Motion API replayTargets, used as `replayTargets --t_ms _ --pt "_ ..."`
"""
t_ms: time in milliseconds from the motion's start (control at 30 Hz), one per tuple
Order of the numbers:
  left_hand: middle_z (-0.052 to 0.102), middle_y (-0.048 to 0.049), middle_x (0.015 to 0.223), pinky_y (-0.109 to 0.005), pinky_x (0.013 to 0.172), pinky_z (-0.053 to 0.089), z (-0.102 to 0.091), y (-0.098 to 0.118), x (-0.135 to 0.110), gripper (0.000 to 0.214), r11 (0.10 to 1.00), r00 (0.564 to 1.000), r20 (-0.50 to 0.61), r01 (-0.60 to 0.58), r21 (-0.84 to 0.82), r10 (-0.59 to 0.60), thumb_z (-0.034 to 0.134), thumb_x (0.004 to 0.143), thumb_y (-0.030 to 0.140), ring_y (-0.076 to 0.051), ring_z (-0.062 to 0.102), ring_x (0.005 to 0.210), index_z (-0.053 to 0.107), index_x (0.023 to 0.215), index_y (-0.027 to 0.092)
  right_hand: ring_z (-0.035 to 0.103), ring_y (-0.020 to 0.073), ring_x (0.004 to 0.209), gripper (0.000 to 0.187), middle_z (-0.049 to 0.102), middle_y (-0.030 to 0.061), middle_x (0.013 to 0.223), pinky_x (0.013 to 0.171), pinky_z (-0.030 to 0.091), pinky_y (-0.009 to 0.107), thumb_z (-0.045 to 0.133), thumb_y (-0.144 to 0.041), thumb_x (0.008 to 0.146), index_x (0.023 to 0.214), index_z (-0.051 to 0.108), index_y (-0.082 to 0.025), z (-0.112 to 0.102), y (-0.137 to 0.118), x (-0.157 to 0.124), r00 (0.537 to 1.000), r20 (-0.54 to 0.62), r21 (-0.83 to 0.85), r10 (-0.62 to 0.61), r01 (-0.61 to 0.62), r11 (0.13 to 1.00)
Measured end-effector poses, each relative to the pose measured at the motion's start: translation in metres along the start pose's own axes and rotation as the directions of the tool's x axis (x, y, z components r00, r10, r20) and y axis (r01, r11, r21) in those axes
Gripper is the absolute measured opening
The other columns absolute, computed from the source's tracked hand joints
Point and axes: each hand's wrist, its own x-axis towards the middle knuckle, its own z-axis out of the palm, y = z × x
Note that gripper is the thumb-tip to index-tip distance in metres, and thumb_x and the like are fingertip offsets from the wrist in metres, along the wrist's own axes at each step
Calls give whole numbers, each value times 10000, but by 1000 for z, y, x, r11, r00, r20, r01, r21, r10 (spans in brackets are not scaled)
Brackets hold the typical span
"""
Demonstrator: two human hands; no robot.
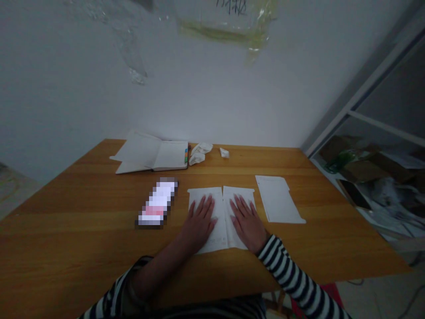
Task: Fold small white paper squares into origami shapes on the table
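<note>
White paper (pixel 217 237) lies flat on the wooden table in front of me, in two side-by-side halves. A narrow dark line parts them, plainest at the far edge; whether they still join lower down I cannot tell. My left hand (pixel 200 221) rests palm down on the left half, fingers stretched out. On the right half my right hand (pixel 247 223) is pressed flat, fingers spread a little. Just to the right lies another white paper sheet (pixel 279 199), its edges uneven. Neither hand touches it.
A phone with a lit, blurred screen (pixel 157 201) lies left of the paper. Behind it is an open notebook (pixel 171 154) with coloured tabs and loose leaves. Crumpled paper (pixel 200 153) and a small scrap (pixel 224 153) sit near the wall. The table (pixel 332 248) ends close to my body.
</note>
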Motion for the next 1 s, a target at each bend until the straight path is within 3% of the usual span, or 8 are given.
replayTargets --t_ms 300,533,667,800,900,1000 --pt "325 -136 1578 -561 1143 293 4 4 4 554 997 997 0 81 -4 -81 315 990 336 -318 300 1459 387 1489 106 124 224 1520 544 169 45 1637 1217 171 492 286 -331 1026 1554 238 -208 -5 -1 10 999 32 -19 43 -43 999" --pt "344 -157 1569 -596 1146 279 4 -26 19 559 989 989 66 139 -47 -135 278 998 356 -322 284 1465 377 1494 115 135 242 1518 548 197 84 1630 1205 173 521 300 -368 1025 1542 276 -187 -2 22 26 991 33 14 133 -133 991" --pt "343 -196 1563 -591 1156 257 2 -36 24 553 990 989 57 136 -31 -134 283 1007 376 -333 277 1466 422 1463 95 144 243 1517 542 236 92 1621 1202 167 546 294 -368 1025 1535 292 -183 -8 26 31 994 -10 69 107 -106 992" --pt "313 -215 1571 -583 1149 274 0 -24 14 584 992 992 3 123 0 -123 287 1010 423 -361 263 1465 423 1462 79 79 246 1526 542 226 84 1626 1220 91 549 304 -365 1022 1529 309 -172 -16 11 20 995 -83 47 52 -48 998" --pt "315 -180 1580 -578 1139 296 2 -16 3 579 997 997 0 78 -10 -78 315 1002 438 -355 280 1461 389 1494 140 58 254 1527 583 173 86 1638 1216 145 537 330 -389 1017 1551 241 -174 -14 -3 10 1000 -17 51 -5 6 999" --pt "299 -154 1592 -571 1151 274 5 -24 -4 556 998 998 5 59 -16 -59 322 1001 408 -334 280 1466 376 1503 175 86 262 1524 611 152 100 1638 1208 154 559 354 -389 1012 1562 191 -178 -9 -4 6 998 47 44 -36 34 998"
